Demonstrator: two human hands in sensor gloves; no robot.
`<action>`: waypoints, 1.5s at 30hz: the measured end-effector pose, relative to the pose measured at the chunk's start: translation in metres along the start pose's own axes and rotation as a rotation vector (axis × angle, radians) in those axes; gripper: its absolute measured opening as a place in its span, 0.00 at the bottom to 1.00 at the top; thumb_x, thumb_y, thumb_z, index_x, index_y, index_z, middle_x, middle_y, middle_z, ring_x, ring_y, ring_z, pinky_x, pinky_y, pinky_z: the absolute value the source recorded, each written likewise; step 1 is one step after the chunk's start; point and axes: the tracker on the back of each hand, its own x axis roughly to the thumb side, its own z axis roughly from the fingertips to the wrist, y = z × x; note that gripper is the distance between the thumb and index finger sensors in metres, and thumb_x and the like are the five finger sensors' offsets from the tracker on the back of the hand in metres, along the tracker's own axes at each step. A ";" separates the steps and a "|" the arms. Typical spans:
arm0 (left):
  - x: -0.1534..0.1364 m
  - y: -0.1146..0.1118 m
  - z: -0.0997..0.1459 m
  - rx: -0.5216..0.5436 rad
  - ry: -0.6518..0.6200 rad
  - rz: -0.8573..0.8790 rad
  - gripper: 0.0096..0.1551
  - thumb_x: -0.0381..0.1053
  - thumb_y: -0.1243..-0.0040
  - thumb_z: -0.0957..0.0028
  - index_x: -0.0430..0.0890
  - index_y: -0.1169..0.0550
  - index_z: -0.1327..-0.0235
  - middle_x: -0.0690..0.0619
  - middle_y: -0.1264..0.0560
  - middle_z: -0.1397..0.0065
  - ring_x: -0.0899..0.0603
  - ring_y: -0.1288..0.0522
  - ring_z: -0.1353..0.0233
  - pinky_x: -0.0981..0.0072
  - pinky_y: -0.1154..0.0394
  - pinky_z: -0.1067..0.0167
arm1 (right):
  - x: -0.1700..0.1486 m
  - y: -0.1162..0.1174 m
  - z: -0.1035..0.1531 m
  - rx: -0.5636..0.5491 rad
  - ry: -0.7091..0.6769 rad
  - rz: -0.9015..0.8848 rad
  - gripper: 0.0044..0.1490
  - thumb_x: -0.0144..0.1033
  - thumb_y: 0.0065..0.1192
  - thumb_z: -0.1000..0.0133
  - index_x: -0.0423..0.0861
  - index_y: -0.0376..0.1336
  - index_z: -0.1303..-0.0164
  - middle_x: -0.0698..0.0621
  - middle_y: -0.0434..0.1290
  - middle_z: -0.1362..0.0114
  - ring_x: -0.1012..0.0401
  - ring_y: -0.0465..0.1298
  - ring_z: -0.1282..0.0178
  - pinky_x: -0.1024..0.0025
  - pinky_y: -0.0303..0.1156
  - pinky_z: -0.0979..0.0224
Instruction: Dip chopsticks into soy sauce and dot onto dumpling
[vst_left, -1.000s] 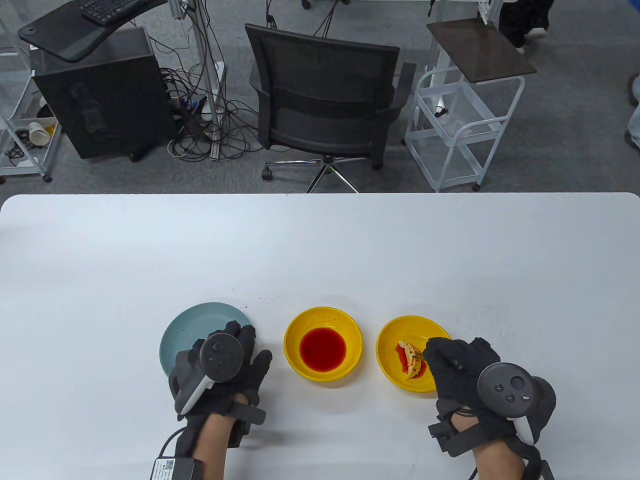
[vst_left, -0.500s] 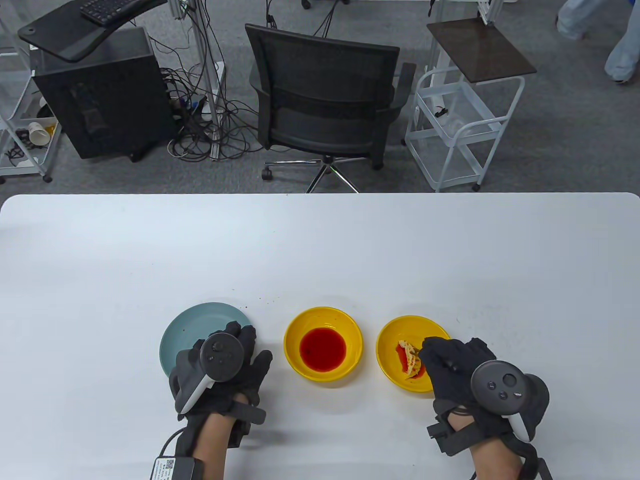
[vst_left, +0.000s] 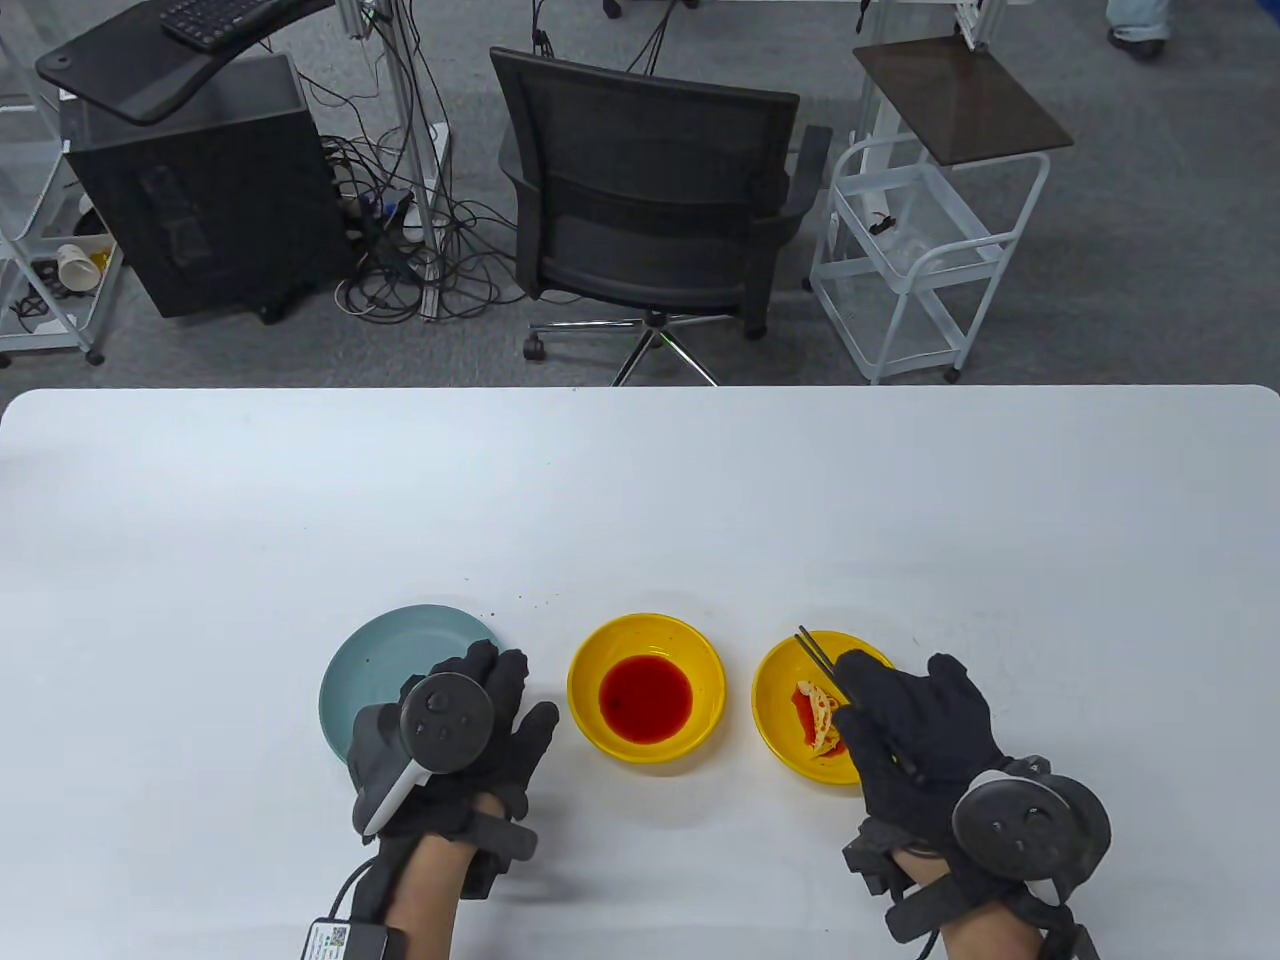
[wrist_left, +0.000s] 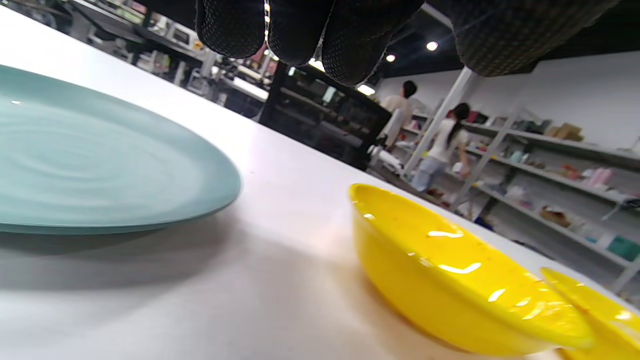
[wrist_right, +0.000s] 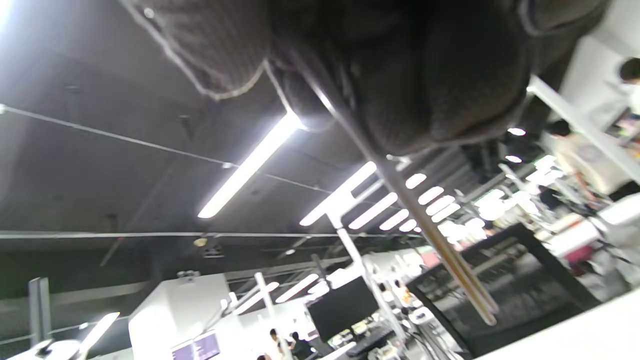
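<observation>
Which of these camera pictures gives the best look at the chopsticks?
The right wrist view: the chopsticks run long and close from the right hand. The table view shows only their thin tips above the dumpling bowl. The left wrist view shows none.

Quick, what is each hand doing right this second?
Left hand: open, holding nothing, resting partly over the blue plate.
Right hand: closed, holding the chopsticks over the bowl with the dumpling.
</observation>
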 end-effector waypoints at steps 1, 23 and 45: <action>0.004 0.000 0.001 -0.003 -0.024 0.038 0.44 0.70 0.43 0.49 0.47 0.29 0.24 0.47 0.38 0.17 0.29 0.36 0.21 0.26 0.48 0.28 | 0.006 0.002 0.001 -0.002 -0.034 0.009 0.35 0.52 0.60 0.49 0.47 0.67 0.35 0.41 0.81 0.43 0.43 0.81 0.52 0.27 0.59 0.27; 0.078 -0.072 0.021 -0.740 -0.346 1.237 0.40 0.69 0.47 0.47 0.47 0.25 0.29 0.50 0.28 0.25 0.35 0.26 0.27 0.27 0.41 0.27 | 0.081 0.056 0.025 0.077 -0.448 0.094 0.38 0.52 0.58 0.50 0.56 0.52 0.29 0.44 0.79 0.38 0.44 0.81 0.49 0.28 0.58 0.28; 0.015 -0.030 0.001 -0.342 -0.090 1.219 0.31 0.63 0.43 0.47 0.43 0.21 0.40 0.49 0.23 0.39 0.37 0.21 0.39 0.29 0.38 0.30 | 0.066 0.087 0.028 0.376 -0.276 0.241 0.58 0.62 0.53 0.50 0.51 0.29 0.24 0.45 0.51 0.16 0.41 0.66 0.28 0.24 0.46 0.24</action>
